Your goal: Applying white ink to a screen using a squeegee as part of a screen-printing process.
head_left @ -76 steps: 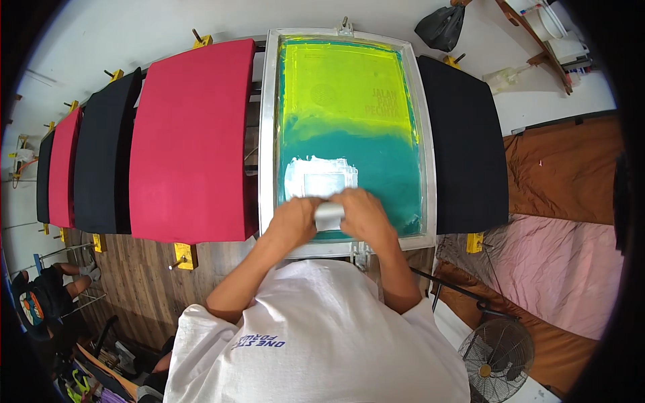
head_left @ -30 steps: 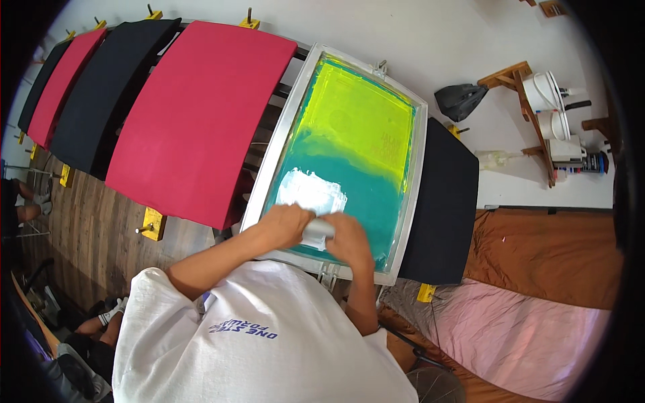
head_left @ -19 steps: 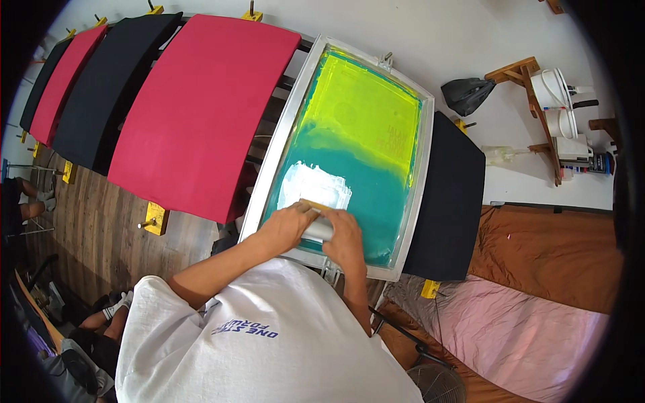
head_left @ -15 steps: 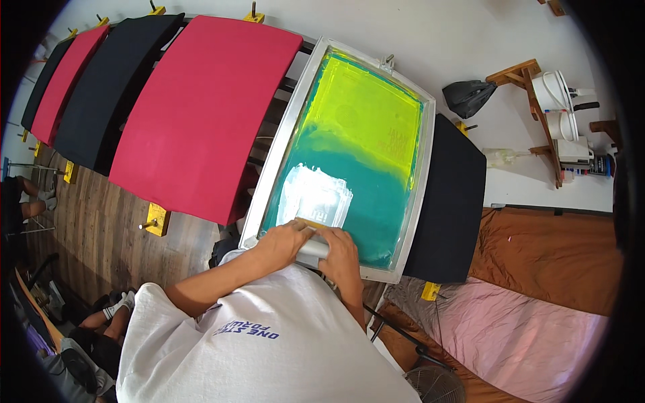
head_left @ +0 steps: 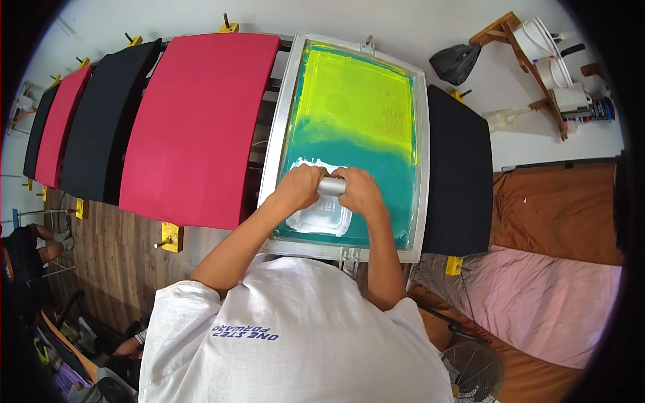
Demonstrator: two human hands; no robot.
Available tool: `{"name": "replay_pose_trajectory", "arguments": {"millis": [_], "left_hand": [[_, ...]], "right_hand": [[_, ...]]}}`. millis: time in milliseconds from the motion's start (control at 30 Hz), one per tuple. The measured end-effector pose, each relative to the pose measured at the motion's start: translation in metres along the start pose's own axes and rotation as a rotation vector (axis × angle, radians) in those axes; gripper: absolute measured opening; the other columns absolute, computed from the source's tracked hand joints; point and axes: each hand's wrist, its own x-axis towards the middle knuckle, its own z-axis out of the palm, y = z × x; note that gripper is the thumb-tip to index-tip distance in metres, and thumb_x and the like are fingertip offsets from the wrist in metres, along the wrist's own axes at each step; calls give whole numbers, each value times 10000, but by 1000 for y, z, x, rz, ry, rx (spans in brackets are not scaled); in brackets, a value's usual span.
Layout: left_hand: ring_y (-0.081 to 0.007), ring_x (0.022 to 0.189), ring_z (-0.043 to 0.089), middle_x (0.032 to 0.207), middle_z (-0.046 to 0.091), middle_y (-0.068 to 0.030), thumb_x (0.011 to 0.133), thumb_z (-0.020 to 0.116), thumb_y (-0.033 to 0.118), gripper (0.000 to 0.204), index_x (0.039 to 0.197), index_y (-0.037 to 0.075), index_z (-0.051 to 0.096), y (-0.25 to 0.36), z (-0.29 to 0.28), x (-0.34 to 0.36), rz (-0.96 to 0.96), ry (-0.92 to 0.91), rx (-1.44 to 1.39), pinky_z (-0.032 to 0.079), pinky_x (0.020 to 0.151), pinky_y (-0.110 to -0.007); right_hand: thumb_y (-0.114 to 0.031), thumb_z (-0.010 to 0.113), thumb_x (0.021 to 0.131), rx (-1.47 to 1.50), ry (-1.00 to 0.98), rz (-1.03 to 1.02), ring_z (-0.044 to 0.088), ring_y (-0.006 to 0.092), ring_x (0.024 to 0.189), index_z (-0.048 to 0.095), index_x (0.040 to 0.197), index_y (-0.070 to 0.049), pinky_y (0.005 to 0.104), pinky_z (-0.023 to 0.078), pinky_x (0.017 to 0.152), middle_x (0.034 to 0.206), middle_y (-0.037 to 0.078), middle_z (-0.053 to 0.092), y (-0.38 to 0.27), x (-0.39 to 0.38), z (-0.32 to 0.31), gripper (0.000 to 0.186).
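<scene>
My left hand and my right hand grip a silver-handled squeegee side by side, fingers wrapped over it. Its blade is hidden from here. It stands over the far part of a white ink patch on a silk-screen. The screen's mesh is green at the near end and bright yellow-green at the far end, inside a pale metal frame. Faint lettering shows through both the yellow part and the white patch.
Left of the screen stand a red fabric-covered board, a black board and more beyond, with yellow brackets. A black board lies to the right. White buckets hang at the back right; a fan stands near me.
Both hands have pushed the squeegee away from me, from the near edge of the white patch to its far part. More of the patch's near end now shows. The view has shifted slightly.
</scene>
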Motion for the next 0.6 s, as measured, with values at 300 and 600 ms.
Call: {"name": "replay_pose_trajectory", "arguments": {"millis": [300,600], "left_hand": [[-395,888,681,1067,674,-203,741,599,-86,384,1110,-3,667,22,22,-64,1,94,-73,562,777,-460],[-416,869,681,938,705,-231,692,649,-60,469,1144,57,682,39,14,-91,-112,-185,-118,556,806,-472]], "right_hand": [[66,621,608,95,102,-32,601,383,1012,671,1120,-49,465,504,868,1074,158,653,-9,-62,32,527],[61,602,605,133,-27,-27,626,389,982,706,1053,-36,455,506,871,1008,175,679,-18,-96,26,470]]}}
